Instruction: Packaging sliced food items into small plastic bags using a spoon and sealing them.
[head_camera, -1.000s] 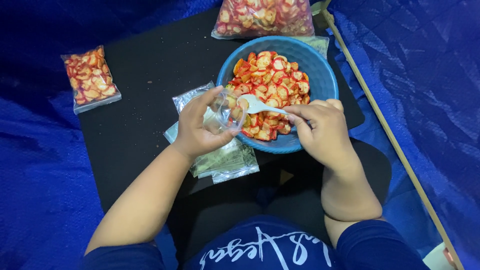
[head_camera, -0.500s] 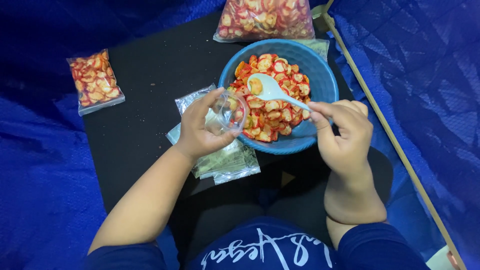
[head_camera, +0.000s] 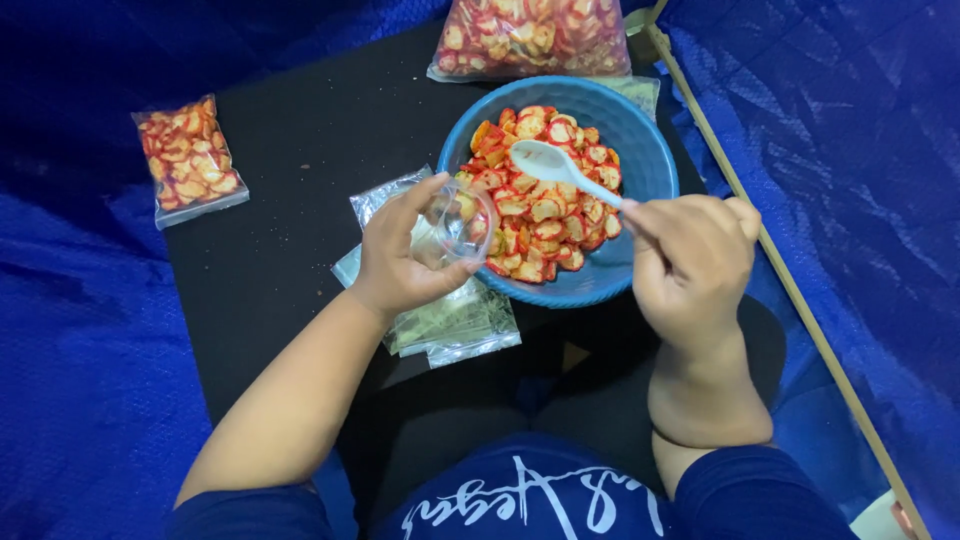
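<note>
Honestly, the blue bowl (head_camera: 640, 160) of red-edged chips sat far right; my left hand (head_camera: 405, 255) gripped an open clear bag (head_camera: 462, 222) at its rim, my right hand (head_camera: 690, 260) clasped a white spoon (head_camera: 560, 168). A slack bag mouth could spill chips.

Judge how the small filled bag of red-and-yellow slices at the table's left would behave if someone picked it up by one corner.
The small filled bag would probably sag, since its clear film looks thin and soft. The loose slices inside would likely slide toward the low end. It seems light for its size, as the pieces look thin and dry, like those in the blue bowl.
</note>
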